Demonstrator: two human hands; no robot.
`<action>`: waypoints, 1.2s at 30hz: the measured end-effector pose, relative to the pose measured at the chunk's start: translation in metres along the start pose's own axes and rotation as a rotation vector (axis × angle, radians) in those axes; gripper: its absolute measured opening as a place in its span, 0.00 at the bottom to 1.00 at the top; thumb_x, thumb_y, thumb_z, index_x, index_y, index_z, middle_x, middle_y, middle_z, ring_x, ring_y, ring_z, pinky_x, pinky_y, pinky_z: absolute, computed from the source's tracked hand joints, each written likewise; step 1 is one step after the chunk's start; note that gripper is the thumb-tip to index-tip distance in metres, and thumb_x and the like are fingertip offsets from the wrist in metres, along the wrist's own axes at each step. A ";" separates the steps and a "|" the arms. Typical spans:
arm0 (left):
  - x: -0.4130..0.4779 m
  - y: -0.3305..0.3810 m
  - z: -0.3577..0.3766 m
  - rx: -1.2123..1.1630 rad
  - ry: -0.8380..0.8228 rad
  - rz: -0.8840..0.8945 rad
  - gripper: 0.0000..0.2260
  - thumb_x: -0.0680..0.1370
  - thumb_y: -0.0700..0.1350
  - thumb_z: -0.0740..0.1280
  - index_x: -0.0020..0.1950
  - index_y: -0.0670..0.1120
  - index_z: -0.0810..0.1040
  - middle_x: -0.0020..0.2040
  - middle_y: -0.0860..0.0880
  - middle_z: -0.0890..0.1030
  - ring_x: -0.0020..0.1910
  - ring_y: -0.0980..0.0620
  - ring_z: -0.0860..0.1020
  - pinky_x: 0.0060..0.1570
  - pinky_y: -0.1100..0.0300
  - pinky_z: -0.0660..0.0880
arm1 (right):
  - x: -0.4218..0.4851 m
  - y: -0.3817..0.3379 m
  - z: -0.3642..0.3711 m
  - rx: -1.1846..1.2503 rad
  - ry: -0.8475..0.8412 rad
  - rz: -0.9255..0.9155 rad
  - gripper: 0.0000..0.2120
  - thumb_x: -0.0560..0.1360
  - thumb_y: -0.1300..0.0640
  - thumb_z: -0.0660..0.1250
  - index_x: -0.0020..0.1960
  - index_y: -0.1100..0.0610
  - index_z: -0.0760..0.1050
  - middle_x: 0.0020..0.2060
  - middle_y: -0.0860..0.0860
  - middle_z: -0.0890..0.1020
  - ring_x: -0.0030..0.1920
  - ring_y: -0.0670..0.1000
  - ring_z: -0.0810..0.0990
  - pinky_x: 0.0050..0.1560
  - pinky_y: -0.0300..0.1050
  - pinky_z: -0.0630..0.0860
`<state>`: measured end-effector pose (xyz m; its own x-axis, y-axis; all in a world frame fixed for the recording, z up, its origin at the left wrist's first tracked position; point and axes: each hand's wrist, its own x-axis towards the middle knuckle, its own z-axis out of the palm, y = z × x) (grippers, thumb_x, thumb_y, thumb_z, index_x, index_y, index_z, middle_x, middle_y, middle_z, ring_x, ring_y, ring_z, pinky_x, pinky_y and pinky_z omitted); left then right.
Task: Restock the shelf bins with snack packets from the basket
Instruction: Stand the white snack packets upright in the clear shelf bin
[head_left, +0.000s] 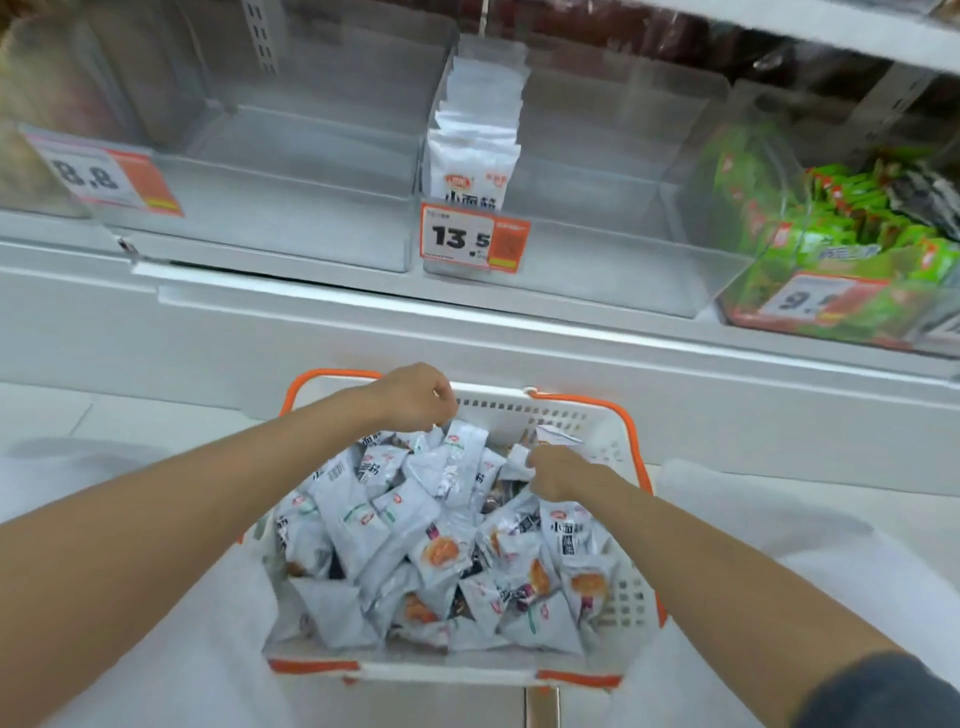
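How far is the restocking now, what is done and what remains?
Done: a row of white packets stands in the 13.5 bin. In hand: the right hand pinches a packet in the basket; the left hand reaches in too. Left: the basket is heaped full, the bin mostly bare.

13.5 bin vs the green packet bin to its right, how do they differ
The 13.5 bin holds one upright row of white packets at its left, otherwise bare; the green packet bin is heaped with green packets. The 13.5 bin's price tag reads sharp; the green packet bin's tag is blurred. Both are clear plastic.
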<state>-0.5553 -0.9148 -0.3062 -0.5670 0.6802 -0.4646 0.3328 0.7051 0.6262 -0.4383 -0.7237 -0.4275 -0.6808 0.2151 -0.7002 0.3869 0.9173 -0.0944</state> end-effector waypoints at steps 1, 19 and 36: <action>0.002 0.001 0.001 0.009 -0.002 -0.001 0.09 0.80 0.42 0.64 0.53 0.40 0.81 0.40 0.56 0.76 0.41 0.52 0.78 0.37 0.62 0.71 | 0.002 0.008 0.007 -0.045 -0.042 0.027 0.19 0.78 0.64 0.59 0.69 0.63 0.70 0.66 0.59 0.75 0.63 0.58 0.76 0.63 0.51 0.75; -0.002 -0.009 0.009 -0.203 -0.224 0.033 0.30 0.69 0.49 0.78 0.68 0.49 0.71 0.62 0.55 0.76 0.61 0.52 0.76 0.61 0.56 0.74 | -0.088 -0.029 -0.101 0.947 0.361 -0.361 0.06 0.73 0.65 0.72 0.50 0.61 0.83 0.35 0.47 0.84 0.34 0.44 0.79 0.37 0.35 0.75; -0.007 0.013 0.000 -0.356 -0.082 0.139 0.11 0.68 0.44 0.79 0.44 0.44 0.80 0.36 0.51 0.81 0.32 0.55 0.77 0.32 0.63 0.75 | -0.076 -0.023 -0.112 0.840 1.023 -0.293 0.28 0.74 0.47 0.72 0.25 0.64 0.68 0.20 0.53 0.67 0.26 0.49 0.62 0.29 0.44 0.59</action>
<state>-0.5476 -0.9104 -0.2947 -0.4679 0.7882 -0.3996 0.1118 0.5014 0.8580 -0.4648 -0.7235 -0.2927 -0.8145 0.5367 0.2204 0.1582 0.5709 -0.8056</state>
